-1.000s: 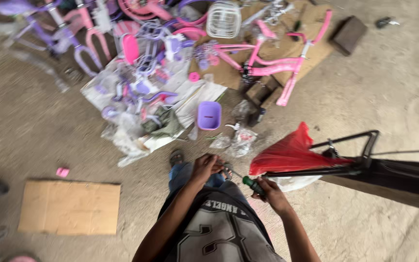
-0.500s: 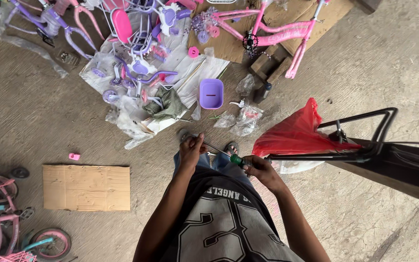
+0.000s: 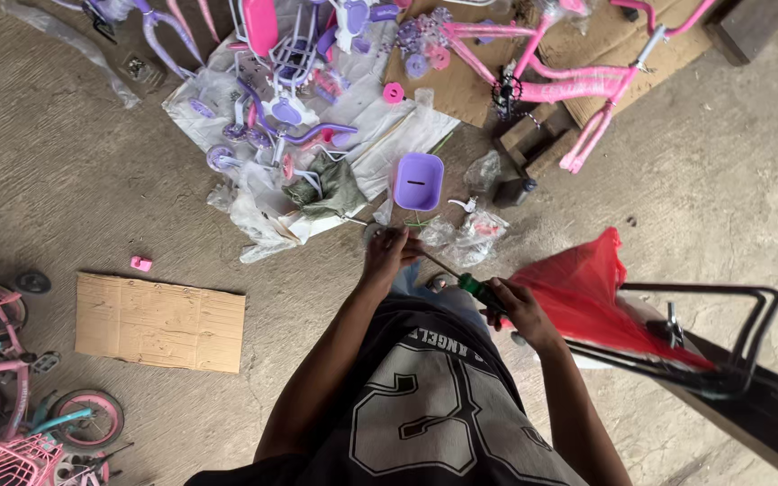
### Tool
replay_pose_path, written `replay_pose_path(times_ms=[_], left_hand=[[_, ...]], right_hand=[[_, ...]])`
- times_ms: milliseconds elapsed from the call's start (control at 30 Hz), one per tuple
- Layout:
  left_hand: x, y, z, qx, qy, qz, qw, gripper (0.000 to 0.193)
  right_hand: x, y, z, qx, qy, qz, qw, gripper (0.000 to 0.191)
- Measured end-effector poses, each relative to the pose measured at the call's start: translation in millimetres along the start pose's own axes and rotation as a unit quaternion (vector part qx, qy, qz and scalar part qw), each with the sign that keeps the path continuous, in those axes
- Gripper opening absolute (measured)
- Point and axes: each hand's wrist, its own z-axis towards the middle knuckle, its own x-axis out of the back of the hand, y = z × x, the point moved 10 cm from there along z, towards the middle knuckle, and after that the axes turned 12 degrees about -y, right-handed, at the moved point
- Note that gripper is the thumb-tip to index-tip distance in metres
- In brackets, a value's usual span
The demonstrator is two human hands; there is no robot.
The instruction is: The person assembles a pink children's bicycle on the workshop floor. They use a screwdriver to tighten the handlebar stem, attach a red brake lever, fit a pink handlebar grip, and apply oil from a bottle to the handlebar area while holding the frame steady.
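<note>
I look straight down over my dark printed shirt at a concrete floor. My right hand (image 3: 517, 310) grips the green handle of a screwdriver (image 3: 472, 286), whose thin shaft runs up and left. My left hand (image 3: 389, 252) is closed around the shaft's far end, near a small part I cannot make out. Just beyond my hands stands a small purple plastic box (image 3: 418, 181). A red plastic bag (image 3: 578, 292) lies right beside my right hand, partly under a black metal frame (image 3: 722, 346).
Pink bicycle frame (image 3: 578, 85) on cardboard at the top right. Purple and pink bicycle parts (image 3: 290, 99) on white wrapping at the top centre. A flat cardboard sheet (image 3: 159, 322) lies left. Small bicycles with a pink basket (image 3: 11, 387) fill the bottom left corner.
The camera has tilted down and nearer, so the parts pile slid up the frame and the small bicycles came into view. Both hands keep hold of the screwdriver, now held out further from my body.
</note>
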Motion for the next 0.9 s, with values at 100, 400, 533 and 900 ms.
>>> replay_pose_path(times_ms=[100, 400, 533, 900], left_hand=[[-4, 20, 24, 0.006, -0.039, -0.028, 0.999, 0.038], [29, 48, 40, -0.068, 0.011, -0.139, 0.988, 0.039], [59, 43, 42, -0.064, 0.109, -0.144, 0.982, 0.039], [78, 1, 145, -0.136, 0.300, -0.384, 0.862, 0.043]], right_hand=[[10, -20, 17, -0.026, 0.017, -0.021, 0.999, 0.045], [27, -90, 77, 0.018, -0.036, -0.073, 0.996, 0.034], [58, -92, 130, -0.022, -0.059, -0.190, 0.980, 0.042], [149, -113, 300, -0.220, -0.191, -0.215, 0.932, 0.044]])
